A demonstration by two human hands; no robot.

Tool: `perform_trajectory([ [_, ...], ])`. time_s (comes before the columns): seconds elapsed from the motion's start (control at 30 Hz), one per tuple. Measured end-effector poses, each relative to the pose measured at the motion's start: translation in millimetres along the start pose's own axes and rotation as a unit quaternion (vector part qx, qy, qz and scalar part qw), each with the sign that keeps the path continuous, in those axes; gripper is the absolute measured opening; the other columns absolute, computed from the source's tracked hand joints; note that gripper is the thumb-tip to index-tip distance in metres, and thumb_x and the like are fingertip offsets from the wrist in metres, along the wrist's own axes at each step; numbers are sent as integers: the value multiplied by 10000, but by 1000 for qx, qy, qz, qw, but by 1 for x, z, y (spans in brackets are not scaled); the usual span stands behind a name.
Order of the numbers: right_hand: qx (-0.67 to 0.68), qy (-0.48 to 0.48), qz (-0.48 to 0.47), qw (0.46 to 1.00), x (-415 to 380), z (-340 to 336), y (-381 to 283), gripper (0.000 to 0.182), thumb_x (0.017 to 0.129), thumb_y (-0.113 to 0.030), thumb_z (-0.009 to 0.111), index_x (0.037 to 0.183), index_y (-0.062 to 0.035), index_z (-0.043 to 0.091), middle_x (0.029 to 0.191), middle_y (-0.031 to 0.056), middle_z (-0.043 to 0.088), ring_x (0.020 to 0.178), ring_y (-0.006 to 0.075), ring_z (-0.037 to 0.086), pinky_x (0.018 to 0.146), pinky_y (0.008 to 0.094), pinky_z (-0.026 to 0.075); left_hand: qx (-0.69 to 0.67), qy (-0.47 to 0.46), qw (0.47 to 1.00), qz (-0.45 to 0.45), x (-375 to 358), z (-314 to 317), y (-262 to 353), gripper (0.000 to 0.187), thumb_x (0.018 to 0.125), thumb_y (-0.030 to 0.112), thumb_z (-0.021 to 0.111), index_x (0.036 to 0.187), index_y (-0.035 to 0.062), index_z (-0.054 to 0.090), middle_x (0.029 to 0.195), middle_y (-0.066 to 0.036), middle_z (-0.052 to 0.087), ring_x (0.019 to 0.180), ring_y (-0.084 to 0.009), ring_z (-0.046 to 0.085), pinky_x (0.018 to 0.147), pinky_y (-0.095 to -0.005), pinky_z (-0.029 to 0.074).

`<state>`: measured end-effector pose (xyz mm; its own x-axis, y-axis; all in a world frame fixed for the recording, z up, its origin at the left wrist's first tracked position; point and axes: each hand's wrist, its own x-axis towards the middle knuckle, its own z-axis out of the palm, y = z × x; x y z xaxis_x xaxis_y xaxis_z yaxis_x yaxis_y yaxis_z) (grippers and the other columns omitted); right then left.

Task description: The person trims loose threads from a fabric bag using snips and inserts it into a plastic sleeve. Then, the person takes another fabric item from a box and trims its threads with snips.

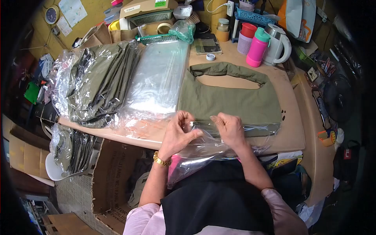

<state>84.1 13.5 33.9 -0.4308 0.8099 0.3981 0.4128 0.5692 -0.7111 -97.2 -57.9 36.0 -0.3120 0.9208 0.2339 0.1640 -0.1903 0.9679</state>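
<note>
A folded olive-green cloth item, with a padded loop along its far side, lies flat on the table in front of me. A clear plastic bag covers its near edge and hangs over the table edge toward my lap. My left hand, with a gold watch on the wrist, is curled with thumb and fingers at the bag's mouth. Fingers closed, my right hand grips the bag's film just to the right, over the cloth's near edge.
Left of the cloth lie a stack of flat clear bags and a pile of bagged olive items. A pink bottle and a kettle stand at the back right. Below left is an open cardboard box.
</note>
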Motion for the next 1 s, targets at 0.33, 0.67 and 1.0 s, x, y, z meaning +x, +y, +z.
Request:
perform_trajectory([
  [0.33,-1,-145,76,987,-3,-15,-10,256,861,-293,726,940,-55,676,827,69,668,770,235,654,699,357,487,-63,60,996,-24,-9,15,-4,285,951,183,683,714,33,630,610,42,569,555,-14,492,487,-189,366],
  [0.67,2,16,-103,995,-6,-3,-27,74,872,-128,664,847,-59,664,697,94,662,710,275,653,806,404,465,-134,-30,985,-106,-15,-1,-1,263,944,209,671,760,23,651,716,19,594,607,-22,496,529,-205,395],
  [1.0,64,-9,-7,998,-8,9,-19,202,951,-173,626,826,-15,603,644,176,609,589,348,637,534,415,460,-46,-35,993,-107,-11,-1,-2,170,959,129,657,836,11,657,732,21,641,665,-23,536,599,-183,421],
])
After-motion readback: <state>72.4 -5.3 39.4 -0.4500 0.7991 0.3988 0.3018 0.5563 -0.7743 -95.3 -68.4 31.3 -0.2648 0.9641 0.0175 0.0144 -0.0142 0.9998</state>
